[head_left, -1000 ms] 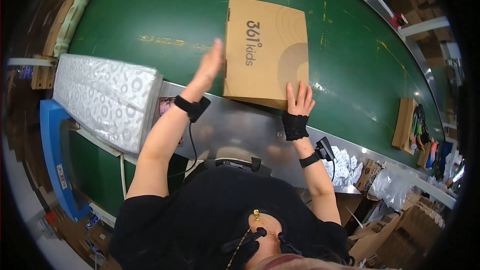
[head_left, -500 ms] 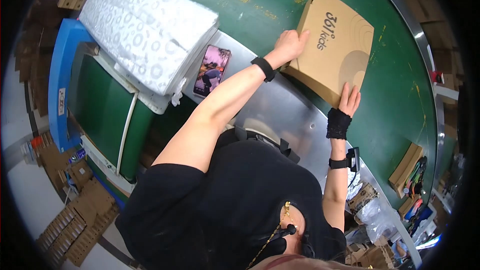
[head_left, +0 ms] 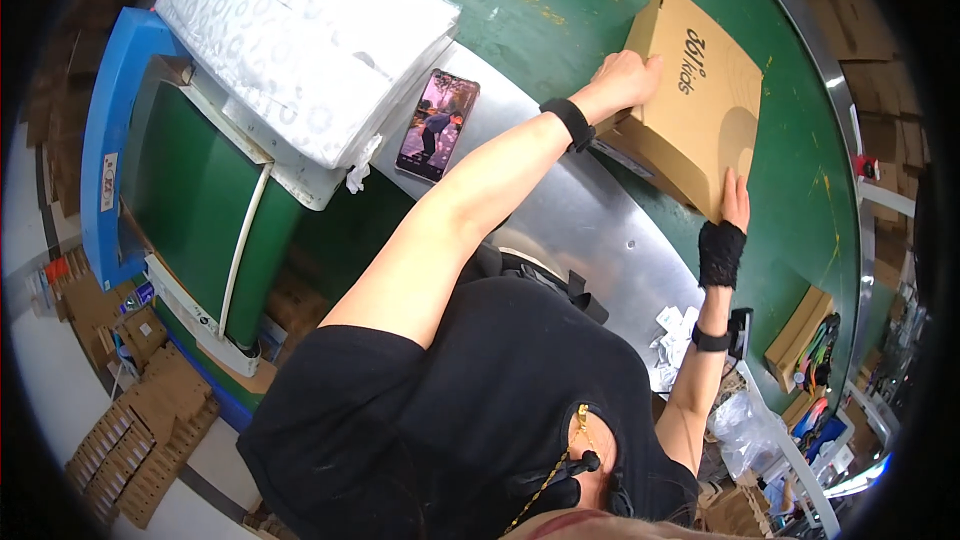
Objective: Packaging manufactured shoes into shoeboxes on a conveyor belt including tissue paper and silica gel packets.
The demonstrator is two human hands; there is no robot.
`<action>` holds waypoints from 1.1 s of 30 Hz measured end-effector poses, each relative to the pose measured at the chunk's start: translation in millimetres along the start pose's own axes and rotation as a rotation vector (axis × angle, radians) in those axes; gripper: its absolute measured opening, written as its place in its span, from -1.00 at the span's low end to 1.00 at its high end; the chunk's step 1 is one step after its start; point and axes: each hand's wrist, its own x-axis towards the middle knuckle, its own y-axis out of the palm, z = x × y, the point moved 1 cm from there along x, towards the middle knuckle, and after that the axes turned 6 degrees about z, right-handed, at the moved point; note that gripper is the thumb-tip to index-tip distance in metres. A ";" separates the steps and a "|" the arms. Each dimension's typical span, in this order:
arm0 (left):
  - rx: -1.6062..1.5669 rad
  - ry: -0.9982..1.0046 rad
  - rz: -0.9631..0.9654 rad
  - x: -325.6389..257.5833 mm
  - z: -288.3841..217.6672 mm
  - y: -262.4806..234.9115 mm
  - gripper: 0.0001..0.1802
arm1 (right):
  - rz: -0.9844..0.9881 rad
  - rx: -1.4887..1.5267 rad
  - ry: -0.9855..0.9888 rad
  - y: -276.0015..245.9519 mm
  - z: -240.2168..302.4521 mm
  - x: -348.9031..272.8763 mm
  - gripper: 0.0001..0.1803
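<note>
A closed brown cardboard shoebox (head_left: 700, 90) is between my hands over the green tabletop, its printed lid facing up. My left hand (head_left: 628, 80) grips its left side, fingers curled over the lid's edge and the thumb side hidden. At the near right corner, my right hand (head_left: 736, 202) holds the box with its fingers lying along the end. A black lace cuff (head_left: 720, 255) covers that wrist and part of the palm. The box's near side shows a pale strip low down; whether its underside touches the table I cannot tell.
A phone (head_left: 438, 125) with a lit screen lies on the metal plate (head_left: 590, 210) to the left. Beside it stands a white patterned, plastic-wrapped bundle (head_left: 300, 35). White paper slips (head_left: 672, 340) and an open small carton (head_left: 800, 335) are at the near right.
Both hands and the shoebox have shifted a little to the right across the table. More of the box's near side shows now. The phone's screen picture differs.
</note>
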 end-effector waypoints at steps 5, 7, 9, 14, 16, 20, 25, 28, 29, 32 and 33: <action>-0.014 0.149 0.124 -27.8 24.8 16.8 -0.32 | 0.032 -0.201 0.072 20.1 3.6 -62.1 -0.17; 0.028 0.133 0.138 -40.0 32.3 23.5 -0.32 | 0.107 -0.392 0.256 30.1 36.0 -80.5 -0.14; 0.032 0.106 0.136 -52.5 38.2 25.3 -0.31 | -0.024 -0.340 0.061 16.8 76.8 -74.7 -0.04; 0.108 0.144 0.028 -77.3 38.6 49.1 -0.24 | -0.183 -0.207 -0.091 48.8 119.9 -50.3 -0.10; 0.115 0.200 -0.007 -87.6 42.3 49.5 -0.26 | -0.335 -0.183 -0.159 63.0 117.5 -54.1 -0.12; 0.097 0.223 -0.054 -113.2 51.7 43.1 -0.30 | -0.448 -0.201 -0.258 80.6 120.4 -70.9 -0.18; 0.043 0.280 -0.013 -134.6 80.4 36.4 -0.31 | -0.120 0.006 -0.264 41.5 128.9 -93.6 -0.26; 0.032 0.222 0.087 -165.5 97.3 12.6 -0.29 | -0.210 0.291 -0.137 15.2 77.8 -99.3 -0.27; 0.014 0.158 0.145 -175.1 107.5 5.6 -0.27 | -0.259 0.225 -0.029 4.3 59.9 -99.4 -0.28; 0.006 -0.134 0.388 -179.5 107.6 -14.1 -0.28 | -0.124 0.407 0.355 28.5 -0.8 -125.8 -0.28; 0.010 -0.135 0.379 -181.7 109.4 -11.5 -0.28 | -0.124 0.415 0.349 31.9 -1.0 -129.2 -0.28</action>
